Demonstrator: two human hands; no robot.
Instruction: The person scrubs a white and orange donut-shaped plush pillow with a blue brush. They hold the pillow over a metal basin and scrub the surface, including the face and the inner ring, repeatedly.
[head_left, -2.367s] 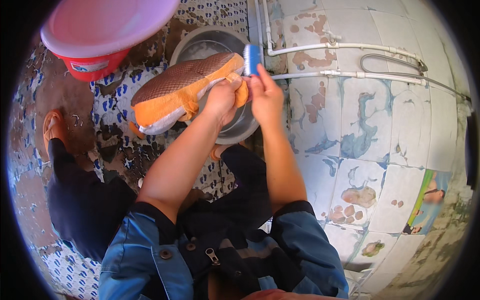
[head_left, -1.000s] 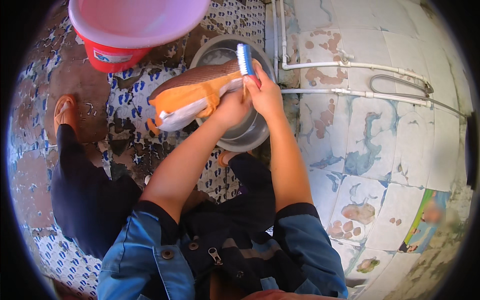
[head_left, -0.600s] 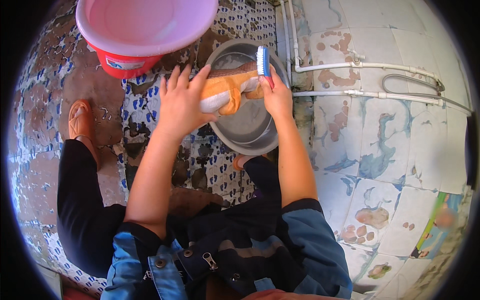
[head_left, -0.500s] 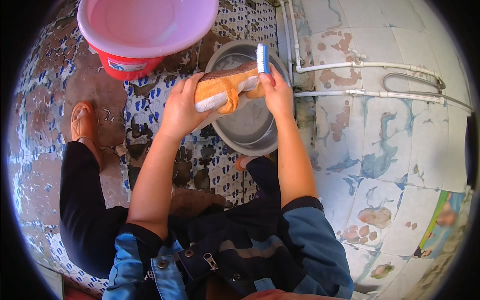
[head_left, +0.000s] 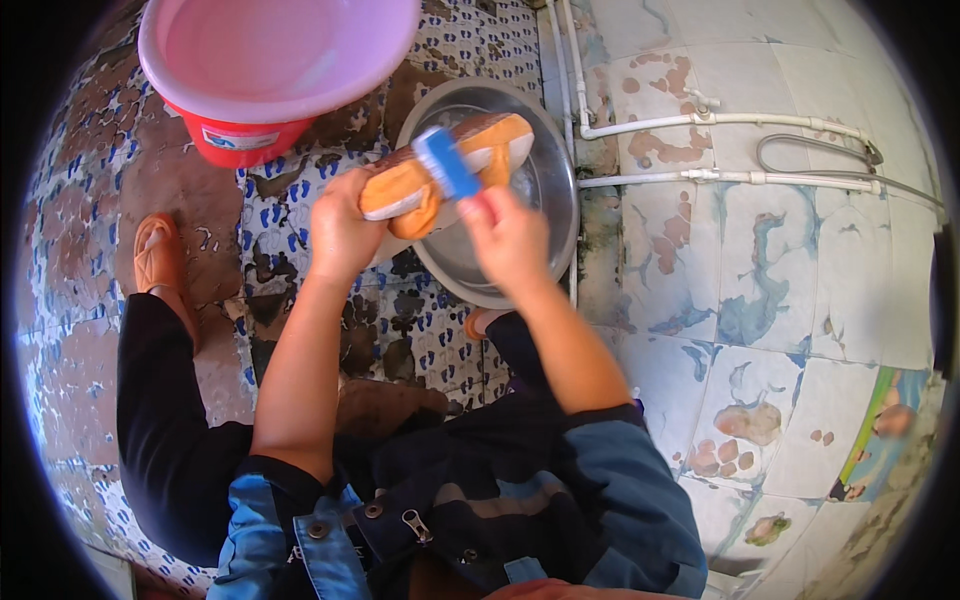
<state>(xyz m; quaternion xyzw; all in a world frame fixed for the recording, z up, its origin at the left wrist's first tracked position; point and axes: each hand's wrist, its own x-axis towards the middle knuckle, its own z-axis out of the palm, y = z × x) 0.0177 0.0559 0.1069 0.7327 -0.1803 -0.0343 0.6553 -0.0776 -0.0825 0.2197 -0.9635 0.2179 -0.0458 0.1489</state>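
Observation:
My left hand grips the near left end of an orange and white plush slipper, tilted up to the right with its brown textured sole facing up and away. Closed round the red handle of a blue scrub brush, my right hand is slightly blurred. The brush head overlaps the middle of the slipper, white bristles toward the upper left; whether they touch it I cannot tell. Beneath both hands stands a round grey metal basin, with what looks like shallow water inside.
A pink basin sits on a red bucket at the far left. White pipes and a grey hose run along the tiled wall at right. My feet, in orange shoes, rest on the stained, patterned floor.
My right hand has left the slipper's right end and moved left and nearer, bringing the brush from beyond that end across the slipper's middle. My left hand keeps its hold.

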